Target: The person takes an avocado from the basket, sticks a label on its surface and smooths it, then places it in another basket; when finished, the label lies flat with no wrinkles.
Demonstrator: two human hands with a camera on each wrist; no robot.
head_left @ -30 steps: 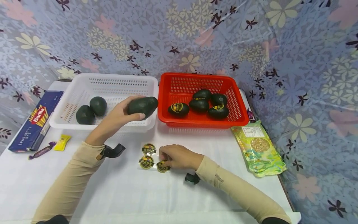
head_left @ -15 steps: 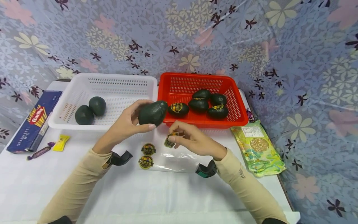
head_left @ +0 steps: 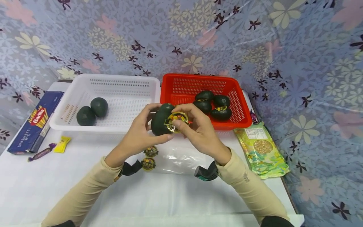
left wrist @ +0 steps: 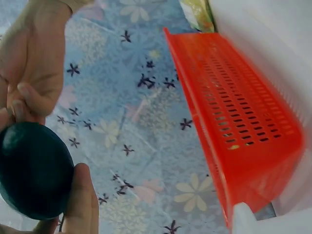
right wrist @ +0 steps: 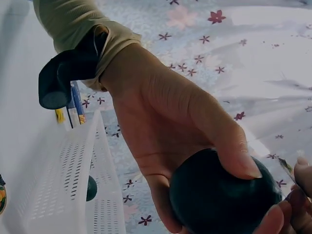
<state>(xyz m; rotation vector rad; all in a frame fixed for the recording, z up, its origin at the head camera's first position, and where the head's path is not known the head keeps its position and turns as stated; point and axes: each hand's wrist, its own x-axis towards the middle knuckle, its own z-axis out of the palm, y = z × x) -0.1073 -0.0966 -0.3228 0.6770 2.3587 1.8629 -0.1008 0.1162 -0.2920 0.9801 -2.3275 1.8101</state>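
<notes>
Gripping an avocado point(head_left: 159, 123) above the table point(head_left: 136, 198) with my curled left hand point(head_left: 141, 132), I'm now bringing a sticker point(head_left: 178, 116), pinched in my right hand point(head_left: 204, 135), up to its side; labelling is seemingly starting.

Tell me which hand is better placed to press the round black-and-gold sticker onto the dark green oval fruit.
The right hand, likely: it pinches the sticker close to the fruit, while the left hand grips the fruit and can hold it steady.
</notes>
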